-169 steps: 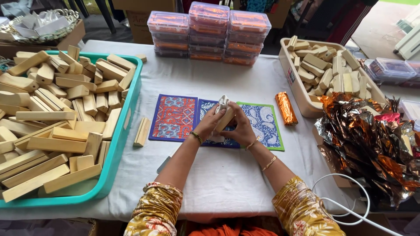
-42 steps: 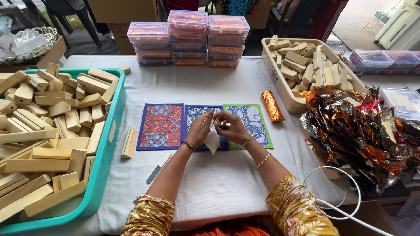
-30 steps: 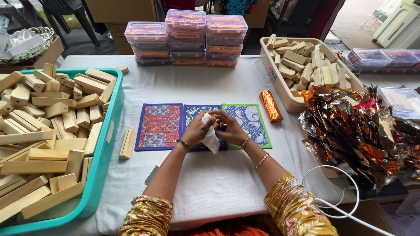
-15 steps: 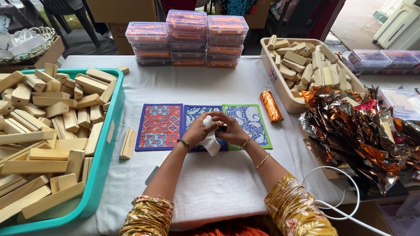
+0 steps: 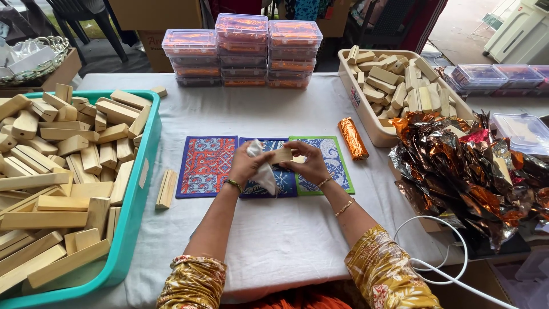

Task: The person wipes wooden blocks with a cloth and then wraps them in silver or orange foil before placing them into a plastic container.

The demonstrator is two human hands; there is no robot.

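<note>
I saw my left hand (image 5: 247, 164) gripping a white cloth (image 5: 262, 169) against a small wooden block (image 5: 281, 155), which my right hand (image 5: 309, 165) pinched closed at its other end. Both were above the blue patterned mat (image 5: 284, 182) on the tabletop (image 5: 274, 240).

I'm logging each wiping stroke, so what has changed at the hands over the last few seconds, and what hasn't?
The left hand took up a white cloth and now presses it against the small wooden block, which the right hand kept holding and lowered slightly toward the patterned mats. The teal tray, the orange foil roll and the stacked boxes stayed put.
</note>
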